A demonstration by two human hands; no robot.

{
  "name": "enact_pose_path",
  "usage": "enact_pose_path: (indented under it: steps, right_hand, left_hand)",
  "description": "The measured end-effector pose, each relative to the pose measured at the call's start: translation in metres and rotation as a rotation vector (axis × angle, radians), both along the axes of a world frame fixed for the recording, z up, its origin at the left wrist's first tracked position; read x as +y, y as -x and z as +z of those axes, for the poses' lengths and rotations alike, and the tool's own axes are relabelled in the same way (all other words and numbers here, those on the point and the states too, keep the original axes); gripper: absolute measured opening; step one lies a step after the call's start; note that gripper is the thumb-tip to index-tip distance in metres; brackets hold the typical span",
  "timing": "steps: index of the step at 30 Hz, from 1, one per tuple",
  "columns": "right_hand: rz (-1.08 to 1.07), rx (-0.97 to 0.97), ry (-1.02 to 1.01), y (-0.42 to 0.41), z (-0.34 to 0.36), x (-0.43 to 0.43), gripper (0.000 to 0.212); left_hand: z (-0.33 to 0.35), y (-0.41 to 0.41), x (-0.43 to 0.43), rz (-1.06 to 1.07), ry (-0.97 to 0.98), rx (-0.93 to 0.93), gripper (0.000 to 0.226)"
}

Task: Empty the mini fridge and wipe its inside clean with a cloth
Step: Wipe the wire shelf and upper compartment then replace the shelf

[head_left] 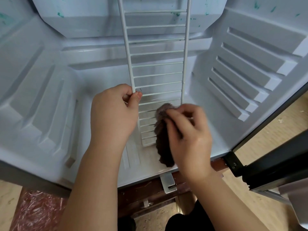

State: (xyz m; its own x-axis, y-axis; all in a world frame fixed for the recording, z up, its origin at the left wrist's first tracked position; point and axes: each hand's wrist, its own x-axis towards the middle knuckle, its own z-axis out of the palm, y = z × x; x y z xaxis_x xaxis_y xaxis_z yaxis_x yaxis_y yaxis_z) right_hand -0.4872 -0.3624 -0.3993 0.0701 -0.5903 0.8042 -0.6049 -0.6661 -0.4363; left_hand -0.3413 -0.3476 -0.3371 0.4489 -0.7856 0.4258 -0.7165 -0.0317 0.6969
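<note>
Fingers of left hand [113,112] pinch wire rack [158,53] | right hand [190,137], blurred, grips cloth [162,144] | rack top cut off

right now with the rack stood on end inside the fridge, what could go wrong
1. The wire rack is propped on end, steadied only by the left hand pinching one side rail. Scrubbing pressure from the right hand could tip or twist it against the fridge wall.
2. The cloth could snag on the thin rungs.
3. Green specks on the upper walls look unwiped and may be missed.
</note>
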Motion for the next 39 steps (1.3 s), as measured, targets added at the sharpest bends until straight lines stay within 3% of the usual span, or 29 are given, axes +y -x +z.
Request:
enact_pose_path:
  steps: [3,9,14,19,31,36,39]
  right_hand:
    - [0.081,0.123,-0.017,-0.024,-0.014,0.002,0.02]
    - [-0.054,0.143,-0.026,-0.046,-0.014,-0.002,0.014]
    - [-0.11,0.241,0.017,-0.028,-0.007,-0.009,0.011]
    - [-0.2,0.209,0.01,0.012,-0.007,-0.029,0.011]
    - [-0.113,0.003,-0.089,0.025,-0.008,-0.01,0.019]
    - [0.154,0.124,-0.077,-0.009,-0.019,0.018,0.021]
    - [0.154,0.162,-0.063,-0.028,-0.027,0.014,0.018]
  left_hand:
    - [-0.001,0.0,-0.001,0.012,0.001,-0.013,0.024]
    - [-0.001,-0.002,-0.002,0.018,0.002,-0.038,0.021]
    - [-0.004,-0.001,0.0,0.023,0.021,-0.048,0.021]
    - [-0.005,-0.001,0.0,0.004,0.021,-0.01,0.022]
    - [-0.003,0.0,-0.002,0.011,0.019,-0.015,0.024]
    - [-0.005,-0.001,-0.003,0.01,0.036,-0.02,0.025]
    - [-0.006,-0.001,-0.003,-0.006,0.032,-0.012,0.026]
